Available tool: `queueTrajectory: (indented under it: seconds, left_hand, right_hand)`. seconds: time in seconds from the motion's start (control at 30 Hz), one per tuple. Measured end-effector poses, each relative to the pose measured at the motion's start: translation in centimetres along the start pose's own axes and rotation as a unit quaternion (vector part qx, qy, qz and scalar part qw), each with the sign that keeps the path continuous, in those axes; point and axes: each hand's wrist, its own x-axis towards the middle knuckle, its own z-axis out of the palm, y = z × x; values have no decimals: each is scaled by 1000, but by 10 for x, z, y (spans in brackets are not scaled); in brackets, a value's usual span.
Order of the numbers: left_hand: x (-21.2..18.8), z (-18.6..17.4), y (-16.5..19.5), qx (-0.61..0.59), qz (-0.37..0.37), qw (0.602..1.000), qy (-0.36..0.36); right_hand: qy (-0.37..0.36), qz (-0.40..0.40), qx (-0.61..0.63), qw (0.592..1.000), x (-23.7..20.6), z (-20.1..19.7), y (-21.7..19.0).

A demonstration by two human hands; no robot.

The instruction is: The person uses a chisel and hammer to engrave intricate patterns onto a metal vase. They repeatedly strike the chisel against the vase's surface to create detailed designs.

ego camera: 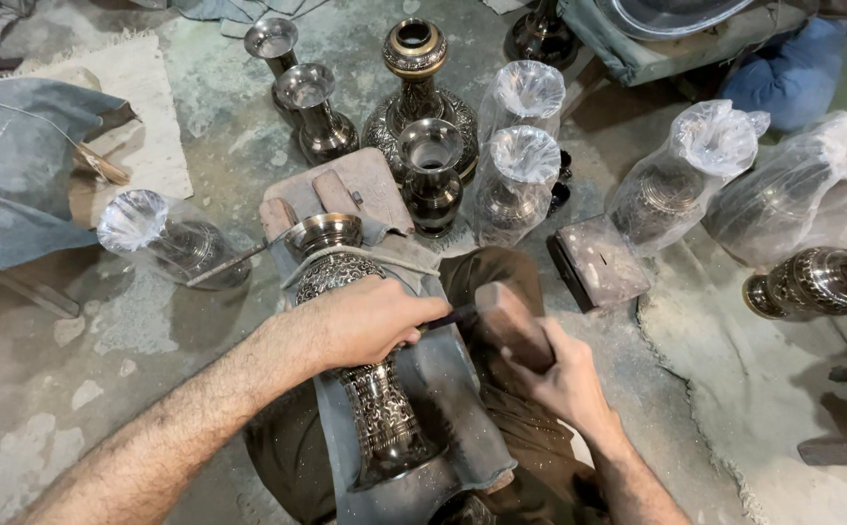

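Left hand (370,321): grip closed round dark chisel (458,316), tip set on engraved vase (360,360). Right hand (564,379): grip closed on wooden mallet (511,321), head just beside chisel end. Vase lies tilted on grey cloth (443,389) across lap. Bagged vases (521,180) stand on floor (54,389) beyond.

The vase (370,379) was dark metal with fine silver scrollwork. It lay on grey cloth (443,389). The mallet (511,326) was brown.
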Motion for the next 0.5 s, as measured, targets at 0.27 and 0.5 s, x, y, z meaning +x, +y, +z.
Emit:
queueTrajectory:
  seconds: [0.27,0.5]
  left_hand:
    - [-6,2,4,-16,7,1000,23]
    - [-6,6,5,-14,15,1000,23]
  right_hand:
    - [36,18,79,996,9,-1,8]
    - [45,-2,41,998,16,-8,11]
